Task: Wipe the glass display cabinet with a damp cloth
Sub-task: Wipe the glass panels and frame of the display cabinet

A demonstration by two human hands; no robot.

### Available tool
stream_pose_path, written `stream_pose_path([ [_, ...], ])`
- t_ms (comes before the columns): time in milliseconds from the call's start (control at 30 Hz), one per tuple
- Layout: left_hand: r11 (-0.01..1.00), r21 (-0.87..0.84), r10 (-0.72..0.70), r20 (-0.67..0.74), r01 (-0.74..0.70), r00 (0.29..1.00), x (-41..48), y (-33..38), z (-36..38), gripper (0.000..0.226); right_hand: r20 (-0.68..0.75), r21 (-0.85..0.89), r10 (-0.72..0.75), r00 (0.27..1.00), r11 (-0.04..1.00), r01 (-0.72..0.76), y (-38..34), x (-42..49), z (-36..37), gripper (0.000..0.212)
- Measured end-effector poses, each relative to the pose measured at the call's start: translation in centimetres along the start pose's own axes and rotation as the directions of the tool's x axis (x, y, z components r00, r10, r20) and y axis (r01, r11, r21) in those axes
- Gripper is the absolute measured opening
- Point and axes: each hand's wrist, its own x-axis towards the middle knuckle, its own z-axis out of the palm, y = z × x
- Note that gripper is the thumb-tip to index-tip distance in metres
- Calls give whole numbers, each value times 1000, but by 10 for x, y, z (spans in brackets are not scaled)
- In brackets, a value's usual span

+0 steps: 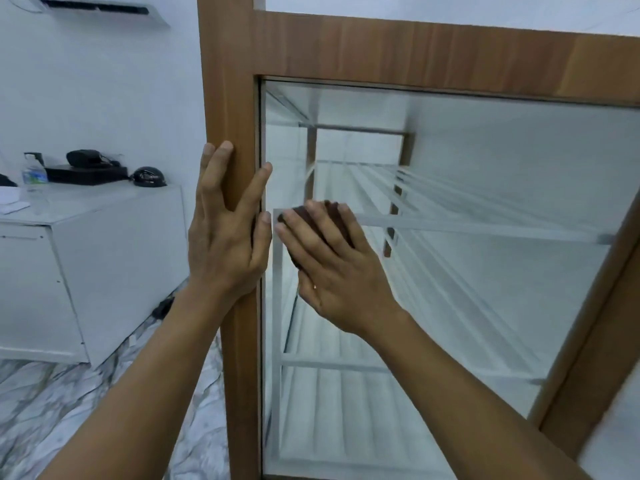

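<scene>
Glass display cabinet (450, 57): wood-grain brown frame w/ clear glass pane (485, 188); white slatted shelves visible inside. Left hand (225, 233) lies flat on the left frame post, fingers spread wide. Right hand (332, 265) presses a dark reddish-brown cloth (337, 220) against the pane near its left edge, fingers extended over it.

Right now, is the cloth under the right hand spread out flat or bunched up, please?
Bunched up. The dark cloth shows only as a small wad beneath the right hand, whose palm presses it against the glass.
</scene>
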Motion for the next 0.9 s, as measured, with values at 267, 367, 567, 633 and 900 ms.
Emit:
stream_pose_path([
  [267,998,36,-59,38,58,998,-24,7,6,48,-240,128,766,597,634,-762,36,-13,-20,65],
  [367,997,23,-74,49,73,996,-35,6,6,49,-52,73,257,965,965,-253,-26,1,2,66],
  [567,993,79,-100,138,90,985,-94,11,9,54,-51,2,439,897,898,-439,38,-80,-18,69],
  [633,988,114,-117,121,103,986,-96,14,12,54,-198,21,724,660,677,-736,86,-85,-38,65],
  [900,972,194,-158,107,135,982,-91,26,20,58,36,-88,15,999,996,-12,77,-16,-34,64],
])
